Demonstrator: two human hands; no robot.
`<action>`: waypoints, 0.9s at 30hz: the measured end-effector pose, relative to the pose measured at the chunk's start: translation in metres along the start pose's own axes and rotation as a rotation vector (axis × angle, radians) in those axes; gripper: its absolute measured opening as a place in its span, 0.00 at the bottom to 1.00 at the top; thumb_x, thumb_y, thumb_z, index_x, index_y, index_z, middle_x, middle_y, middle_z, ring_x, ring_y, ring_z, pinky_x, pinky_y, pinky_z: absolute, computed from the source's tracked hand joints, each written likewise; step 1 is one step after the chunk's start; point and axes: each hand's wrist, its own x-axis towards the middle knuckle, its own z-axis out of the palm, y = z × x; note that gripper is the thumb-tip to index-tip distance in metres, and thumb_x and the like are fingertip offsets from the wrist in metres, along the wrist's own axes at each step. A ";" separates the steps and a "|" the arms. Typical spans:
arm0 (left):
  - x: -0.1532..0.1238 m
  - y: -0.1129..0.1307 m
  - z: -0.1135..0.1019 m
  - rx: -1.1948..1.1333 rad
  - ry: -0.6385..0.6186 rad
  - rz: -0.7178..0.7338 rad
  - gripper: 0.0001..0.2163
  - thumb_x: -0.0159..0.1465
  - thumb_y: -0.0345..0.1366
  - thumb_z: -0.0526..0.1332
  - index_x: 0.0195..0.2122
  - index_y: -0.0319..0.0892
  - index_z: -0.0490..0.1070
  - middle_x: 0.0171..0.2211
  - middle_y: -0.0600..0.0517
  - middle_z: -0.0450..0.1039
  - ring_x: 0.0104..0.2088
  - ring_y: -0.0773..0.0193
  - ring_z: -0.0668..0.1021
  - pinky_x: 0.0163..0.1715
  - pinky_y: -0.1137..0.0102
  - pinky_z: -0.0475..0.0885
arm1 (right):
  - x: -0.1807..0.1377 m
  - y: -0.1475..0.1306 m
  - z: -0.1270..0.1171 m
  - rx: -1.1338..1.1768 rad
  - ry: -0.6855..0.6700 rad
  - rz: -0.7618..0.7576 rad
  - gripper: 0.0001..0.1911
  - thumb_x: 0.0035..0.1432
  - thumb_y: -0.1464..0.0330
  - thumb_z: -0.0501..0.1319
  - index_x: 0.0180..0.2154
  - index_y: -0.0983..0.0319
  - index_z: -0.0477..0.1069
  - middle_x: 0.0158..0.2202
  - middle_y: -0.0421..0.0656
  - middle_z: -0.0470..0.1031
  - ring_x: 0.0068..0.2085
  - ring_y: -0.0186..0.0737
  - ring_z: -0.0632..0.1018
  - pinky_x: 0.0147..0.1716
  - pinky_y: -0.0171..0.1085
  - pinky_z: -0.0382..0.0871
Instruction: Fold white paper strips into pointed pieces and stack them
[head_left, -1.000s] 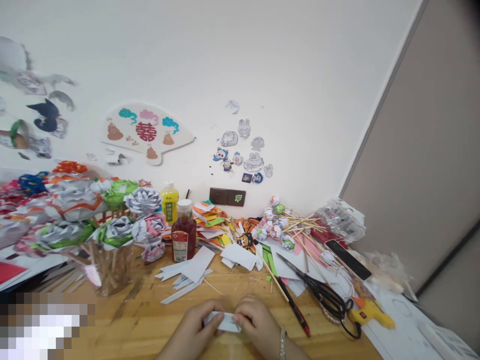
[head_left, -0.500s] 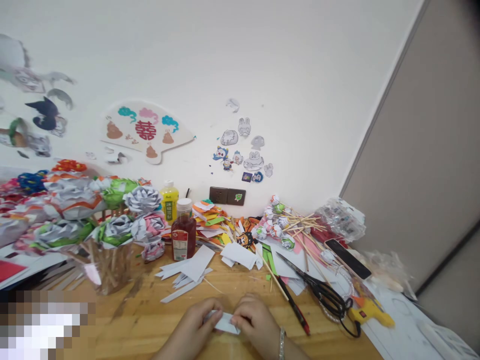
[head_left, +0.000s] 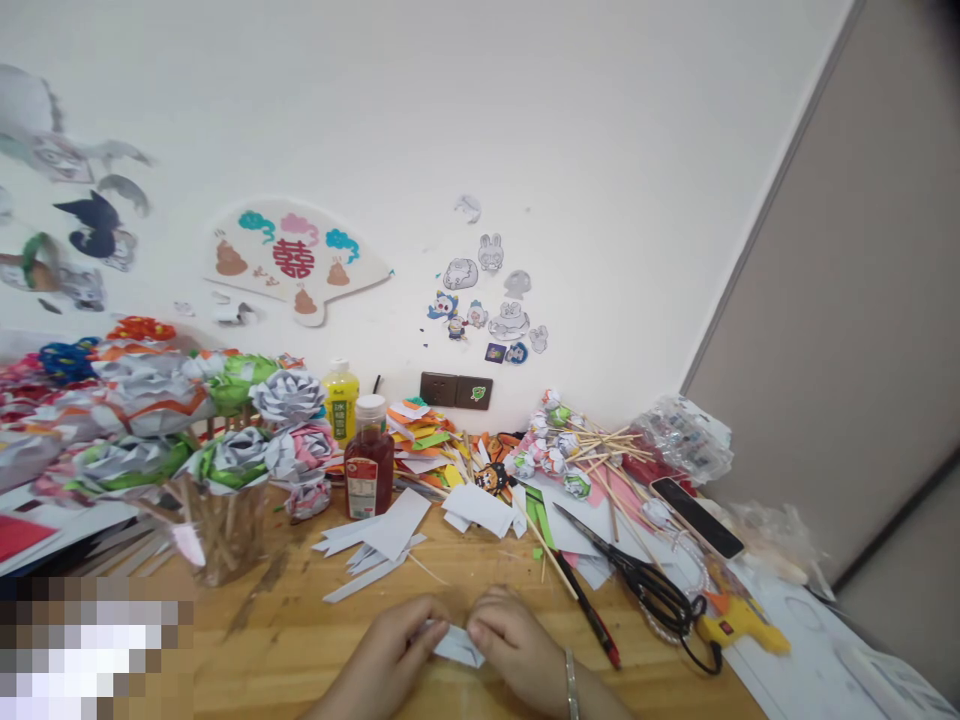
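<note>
At the bottom middle, my left hand [head_left: 390, 655] and my right hand [head_left: 514, 650] meet over a small folded piece of white paper [head_left: 457, 645] lying on the wooden table [head_left: 300, 640]. Both hands have their fingers curled, pinching the paper from either side. A bracelet sits on my right wrist. White paper strips [head_left: 379, 545] lie just beyond my hands.
Paper flowers on sticks [head_left: 225, 440] fill a glass at left. A red bottle [head_left: 367, 470] and a yellow bottle [head_left: 340, 400] stand behind. Black scissors [head_left: 637, 580], a red pen [head_left: 589, 610], a yellow glue gun [head_left: 739, 620], a phone [head_left: 694, 515] and wooden sticks [head_left: 592, 450] lie at right.
My hands stay on the paper, shifting slightly; the fold of the paper has changed a little. The view has barely moved.
</note>
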 end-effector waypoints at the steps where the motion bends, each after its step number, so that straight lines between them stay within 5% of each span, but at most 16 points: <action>1: 0.000 0.001 0.000 -0.001 0.000 -0.004 0.12 0.57 0.40 0.48 0.25 0.40 0.66 0.23 0.54 0.68 0.27 0.67 0.70 0.28 0.76 0.63 | 0.000 -0.001 -0.001 0.002 -0.001 0.003 0.21 0.59 0.62 0.41 0.22 0.63 0.64 0.23 0.38 0.65 0.28 0.33 0.65 0.32 0.33 0.56; 20: 0.002 0.005 -0.001 -0.036 0.004 -0.049 0.09 0.55 0.37 0.51 0.24 0.40 0.67 0.23 0.55 0.68 0.27 0.67 0.69 0.28 0.77 0.63 | 0.000 0.002 0.007 -0.008 0.066 0.043 0.15 0.56 0.67 0.50 0.19 0.63 0.65 0.19 0.37 0.64 0.26 0.33 0.66 0.30 0.32 0.56; 27: 0.003 0.001 -0.003 -0.093 0.032 -0.093 0.12 0.56 0.40 0.49 0.25 0.40 0.66 0.18 0.57 0.63 0.22 0.69 0.66 0.23 0.78 0.61 | -0.003 -0.003 0.002 0.110 0.074 0.167 0.12 0.55 0.69 0.51 0.23 0.63 0.67 0.20 0.36 0.67 0.27 0.32 0.68 0.31 0.30 0.57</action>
